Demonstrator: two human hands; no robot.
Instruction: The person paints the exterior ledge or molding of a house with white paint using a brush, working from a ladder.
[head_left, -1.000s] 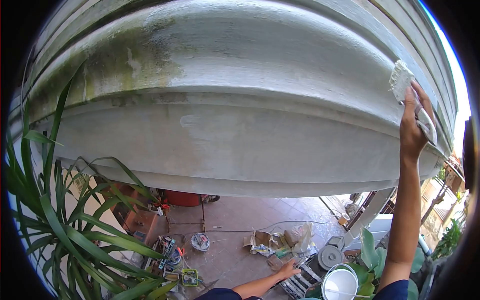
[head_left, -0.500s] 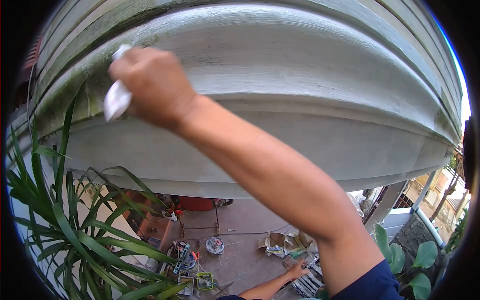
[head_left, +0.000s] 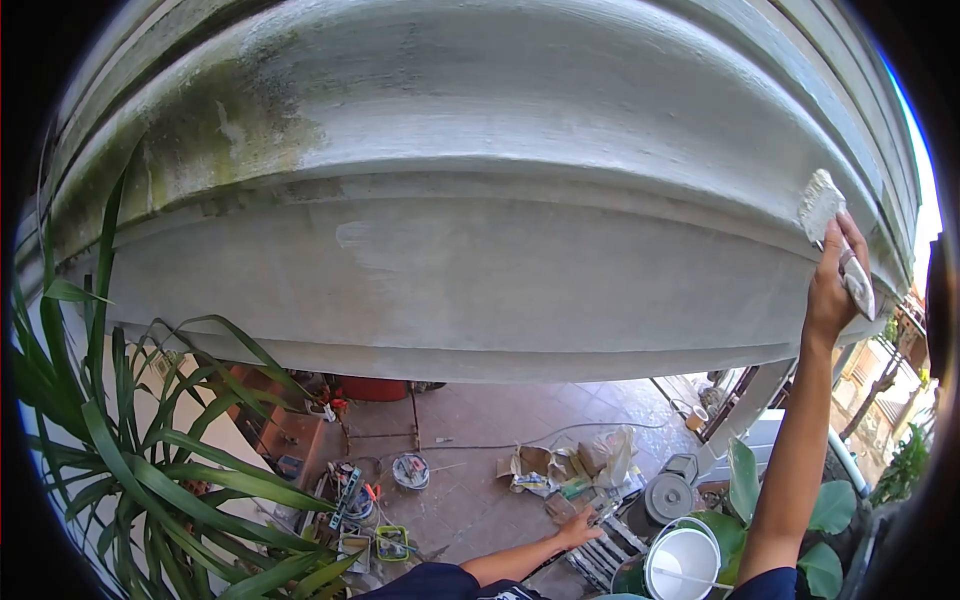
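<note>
My right hand (head_left: 832, 290) is raised at the far right of the view, fingers closed around a paintbrush (head_left: 857, 283). Its bristles point upward, caked with whitish paint, and overlap the right end of the curved moulding (head_left: 560, 130). White paint covers much of that moulding, while its left part shows green and dark stains. Low in the middle, my left hand (head_left: 578, 530) is closed on the top of a paint-spattered ladder (head_left: 603, 552). A bucket of white paint (head_left: 685, 562) with a stick or handle across it stands just right of the ladder.
Long-leaved plant (head_left: 170, 470) fills the lower left. Far below on the tiled floor (head_left: 480, 410) lie tools, a small bucket (head_left: 411, 470), a green-rimmed basket (head_left: 392, 543) and torn paper bags (head_left: 560, 468). A lidded grey bin (head_left: 668, 497) and broad leaves (head_left: 832, 507) are at lower right.
My right hand has swung with the brush from the stained upper left to the far right. The paint bucket now shows, and the view has shifted slightly. My left hand stays at the ladder.
</note>
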